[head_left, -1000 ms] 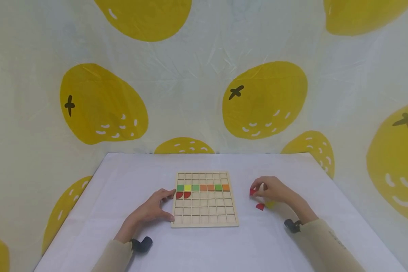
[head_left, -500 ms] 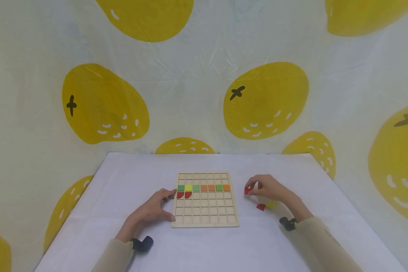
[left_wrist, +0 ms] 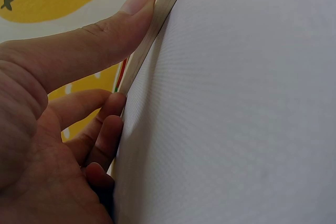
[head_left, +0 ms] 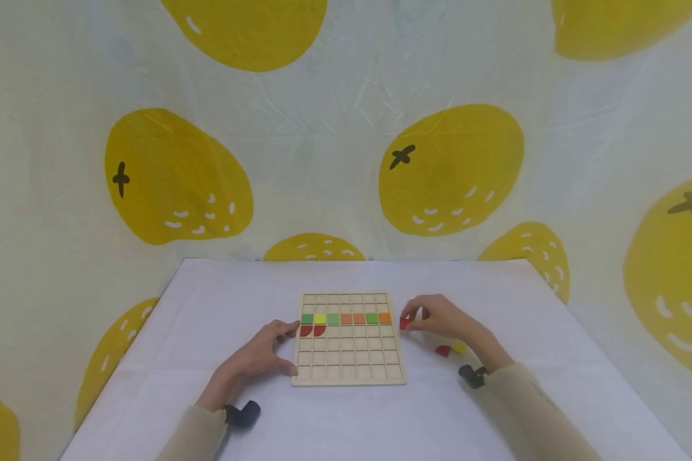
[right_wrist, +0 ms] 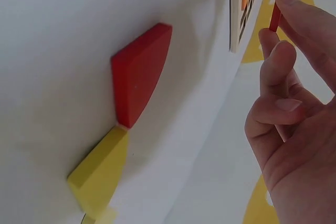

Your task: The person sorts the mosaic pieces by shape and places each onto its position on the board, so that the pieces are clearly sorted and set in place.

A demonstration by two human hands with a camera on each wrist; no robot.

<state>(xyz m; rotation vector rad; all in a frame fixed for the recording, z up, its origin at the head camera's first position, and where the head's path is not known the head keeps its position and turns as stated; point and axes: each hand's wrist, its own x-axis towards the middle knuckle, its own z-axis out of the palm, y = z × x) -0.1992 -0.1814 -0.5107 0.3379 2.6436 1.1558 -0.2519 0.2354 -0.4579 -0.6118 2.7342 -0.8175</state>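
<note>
One thin, flat, solid-red piece, pinched by right hand thumb and fingers, right of centre, lower half of head view, just beside pale wooden board. Left hand on board's left edge, thumb and fingers apart. Red quarter-round, yellow piece lower right.

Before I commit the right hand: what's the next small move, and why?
Probably move the right hand leftward so its pinched red piece comes over the board, at the third cell of the row below the coloured squares: it looks bare, red quarter-circles sit in the two left of it, and the left hand touches the board's edge.
</note>
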